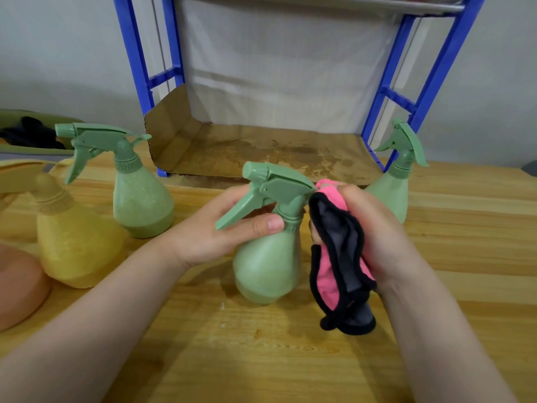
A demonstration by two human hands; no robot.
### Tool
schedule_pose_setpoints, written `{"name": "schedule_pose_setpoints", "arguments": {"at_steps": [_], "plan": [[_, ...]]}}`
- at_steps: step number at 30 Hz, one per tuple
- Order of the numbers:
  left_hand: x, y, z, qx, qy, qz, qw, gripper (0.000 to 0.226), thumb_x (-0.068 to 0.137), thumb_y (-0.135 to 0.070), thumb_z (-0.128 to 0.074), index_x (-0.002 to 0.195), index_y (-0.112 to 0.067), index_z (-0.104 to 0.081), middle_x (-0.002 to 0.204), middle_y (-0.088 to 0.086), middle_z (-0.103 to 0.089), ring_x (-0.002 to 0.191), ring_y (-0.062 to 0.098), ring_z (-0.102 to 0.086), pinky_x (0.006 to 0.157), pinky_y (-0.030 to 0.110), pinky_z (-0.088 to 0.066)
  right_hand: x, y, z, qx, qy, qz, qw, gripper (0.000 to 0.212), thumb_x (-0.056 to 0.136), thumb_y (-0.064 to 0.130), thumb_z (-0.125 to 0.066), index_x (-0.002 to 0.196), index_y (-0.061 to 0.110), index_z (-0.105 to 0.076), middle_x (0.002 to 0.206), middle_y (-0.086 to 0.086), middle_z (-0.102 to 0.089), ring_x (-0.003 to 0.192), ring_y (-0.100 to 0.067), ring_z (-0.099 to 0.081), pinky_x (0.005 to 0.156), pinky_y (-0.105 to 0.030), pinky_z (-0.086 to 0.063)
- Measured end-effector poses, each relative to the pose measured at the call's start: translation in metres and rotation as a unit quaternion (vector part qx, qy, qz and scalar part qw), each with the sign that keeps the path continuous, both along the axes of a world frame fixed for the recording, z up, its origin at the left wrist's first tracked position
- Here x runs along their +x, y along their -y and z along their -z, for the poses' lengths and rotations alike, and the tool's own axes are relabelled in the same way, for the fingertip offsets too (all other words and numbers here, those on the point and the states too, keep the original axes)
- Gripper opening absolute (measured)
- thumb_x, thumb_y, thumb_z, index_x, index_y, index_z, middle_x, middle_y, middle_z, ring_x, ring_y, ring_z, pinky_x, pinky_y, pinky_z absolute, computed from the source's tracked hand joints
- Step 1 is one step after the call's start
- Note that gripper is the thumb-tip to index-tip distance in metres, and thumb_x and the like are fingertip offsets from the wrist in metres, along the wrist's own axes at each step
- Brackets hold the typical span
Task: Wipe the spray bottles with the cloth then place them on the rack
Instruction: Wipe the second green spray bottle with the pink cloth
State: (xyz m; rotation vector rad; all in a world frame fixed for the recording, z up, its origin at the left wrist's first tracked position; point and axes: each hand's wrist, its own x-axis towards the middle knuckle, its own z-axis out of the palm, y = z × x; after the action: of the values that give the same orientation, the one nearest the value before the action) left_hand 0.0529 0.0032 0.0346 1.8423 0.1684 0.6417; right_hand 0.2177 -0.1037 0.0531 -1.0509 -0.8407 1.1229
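A green spray bottle (266, 266) is held at its neck, below the trigger, by my left hand (215, 231), a little above the wooden table (261, 359). My right hand (374, 228) grips a pink and grey cloth with black trim (338, 271) pressed against the bottle's right side near the neck. A second green spray bottle (139, 199) stands at the left. A third green bottle (392, 193) stands behind my right hand. A yellow spray bottle (75, 245) stands at the far left. The blue rack (401, 100) rises behind, its bottom shelf lined with stained cardboard (261, 152).
An orange rounded object (17, 286) sits at the left edge. A dark item lies on a green tray (32, 135) at the back left. A grey wall backs the table. The rack's upper shelf (348, 4) crosses the top of the view.
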Motion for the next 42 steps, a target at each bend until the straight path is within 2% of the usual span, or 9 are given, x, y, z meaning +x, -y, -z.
{"name": "schedule_pose_setpoints", "arguments": {"at_steps": [5, 9, 12, 17, 21, 27, 31, 37, 42], "plan": [[0.005, -0.002, 0.004, -0.018, 0.014, -0.028, 0.999, 0.033, 0.093, -0.021, -0.065, 0.124, -0.012, -0.059, 0.109, -0.002, -0.07, 0.104, 0.012, -0.067, 0.085, 0.02, -0.052, -0.005, 0.0, 0.0, 0.035, 0.146, 0.092, 0.984, 0.034, 0.098, 0.034, -0.054, 0.071, 0.026, -0.073, 0.076, 0.001, -0.069, 0.075, -0.014, -0.066, 0.077, -0.035, -0.056], [0.013, -0.004, 0.008, 0.056, 0.058, -0.12, 0.99, 0.027, 0.087, -0.016, -0.069, 0.111, -0.011, -0.059, 0.097, -0.016, -0.065, 0.094, 0.003, -0.063, 0.082, 0.017, -0.047, -0.003, -0.002, 0.005, 0.151, 0.26, 0.217, 0.929, 0.036, 0.102, 0.036, -0.043, 0.09, 0.006, -0.059, 0.078, -0.002, -0.061, 0.075, -0.014, -0.061, 0.069, -0.031, -0.053], [0.015, -0.006, 0.011, 0.207, 0.057, -0.238, 0.947, 0.022, 0.086, -0.033, -0.07, 0.101, -0.027, -0.055, 0.096, -0.026, -0.059, 0.096, 0.004, -0.058, 0.086, 0.027, -0.047, -0.001, -0.001, 0.008, 0.256, 0.326, 0.21, 0.886, 0.021, 0.097, 0.03, -0.045, 0.102, 0.011, -0.05, 0.093, 0.011, -0.054, 0.084, -0.001, -0.054, 0.079, -0.017, -0.042], [0.014, -0.013, 0.014, 0.326, 0.014, -0.377, 0.867, 0.032, 0.084, -0.05, -0.06, 0.102, -0.025, -0.056, 0.092, -0.019, -0.055, 0.088, -0.006, -0.043, 0.088, 0.038, -0.04, -0.005, 0.002, 0.009, 0.386, 0.342, 0.173, 0.839, 0.027, 0.085, 0.017, -0.048, 0.11, 0.016, -0.039, 0.094, -0.003, -0.044, 0.079, -0.017, -0.047, 0.07, -0.027, -0.04], [0.015, -0.014, 0.017, 0.386, -0.018, -0.402, 0.83, 0.033, 0.085, -0.049, -0.065, 0.1, -0.02, -0.057, 0.091, -0.013, -0.056, 0.089, 0.009, -0.05, 0.091, 0.035, -0.033, -0.006, -0.003, 0.016, 0.374, 0.396, 0.178, 0.82, 0.032, 0.085, 0.017, -0.05, 0.114, 0.011, -0.036, 0.1, -0.001, -0.044, 0.085, -0.014, -0.048, 0.074, -0.027, -0.041], [0.017, -0.006, 0.016, 0.453, -0.032, -0.394, 0.799, 0.029, 0.085, -0.04, -0.061, 0.098, -0.014, -0.061, 0.09, -0.002, -0.061, 0.09, 0.022, -0.057, 0.09, 0.04, -0.035, -0.009, -0.011, 0.028, 0.185, 0.457, 0.253, 0.833, 0.048, 0.084, 0.041, -0.061, 0.121, 0.025, -0.035, 0.119, 0.003, -0.048, 0.114, -0.019, -0.053, 0.096, -0.036, -0.047], [0.018, -0.001, 0.016, 0.513, -0.013, -0.394, 0.762, 0.023, 0.085, -0.032, -0.064, 0.094, -0.01, -0.065, 0.088, 0.003, -0.063, 0.089, 0.026, -0.057, 0.09, 0.038, -0.034, -0.006, -0.012, 0.027, 0.051, 0.508, 0.207, 0.835, 0.035, 0.079, 0.051, -0.072, 0.096, 0.031, -0.049, 0.097, 0.017, -0.052, 0.086, 0.011, -0.055, 0.067, -0.006, -0.04], [0.017, -0.003, 0.013, 0.516, 0.013, -0.381, 0.767, 0.022, 0.08, -0.025, -0.069, 0.095, -0.009, -0.066, 0.092, 0.005, -0.065, 0.091, 0.026, -0.057, 0.09, 0.036, -0.032, -0.015, -0.01, 0.033, 0.113, 0.584, 0.284, 0.752, 0.045, 0.087, 0.065, -0.051, 0.073, 0.022, -0.052, 0.062, 0.01, -0.052, 0.057, -0.008, -0.051, 0.053, -0.027, -0.043], [0.017, -0.001, 0.011, 0.48, -0.01, -0.337, 0.81, 0.032, 0.084, -0.041, -0.065, 0.098, -0.012, -0.064, 0.093, -0.001, -0.063, 0.093, 0.018, -0.055, 0.091, 0.033, -0.034, -0.013, -0.007, 0.032, 0.135, 0.553, 0.294, 0.768, 0.051, 0.099, 0.055, -0.039, 0.06, 0.022, -0.046, 0.041, 0.003, -0.05, 0.045, -0.013, -0.059, 0.049, -0.039, -0.047]]}}
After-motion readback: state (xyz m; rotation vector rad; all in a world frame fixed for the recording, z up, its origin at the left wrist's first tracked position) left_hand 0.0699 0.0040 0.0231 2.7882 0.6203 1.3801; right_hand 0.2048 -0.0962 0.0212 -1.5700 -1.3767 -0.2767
